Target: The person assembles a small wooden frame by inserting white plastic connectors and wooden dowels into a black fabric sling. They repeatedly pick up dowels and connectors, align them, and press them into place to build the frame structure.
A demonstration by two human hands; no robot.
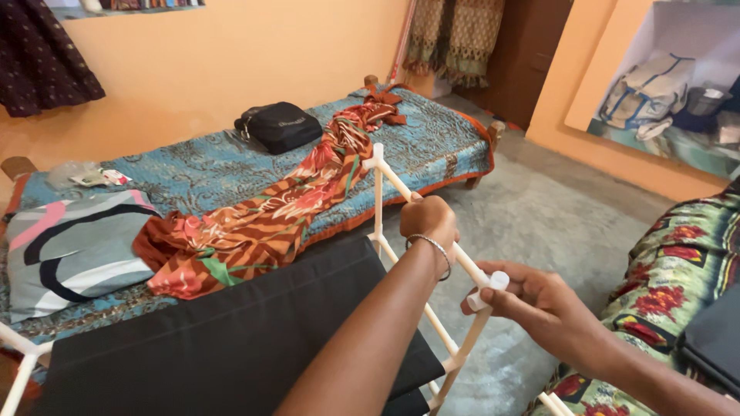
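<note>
A person's left hand clenches a white drying-rack rail slanting toward the right hand, which pinches the rail's end connector.

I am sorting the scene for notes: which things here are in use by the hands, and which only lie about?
In use:
left hand gripping the white rack
right hand on the joint
black cloth on the rack

Lying about:
bag
patterned cloth
pillow
bed
</note>
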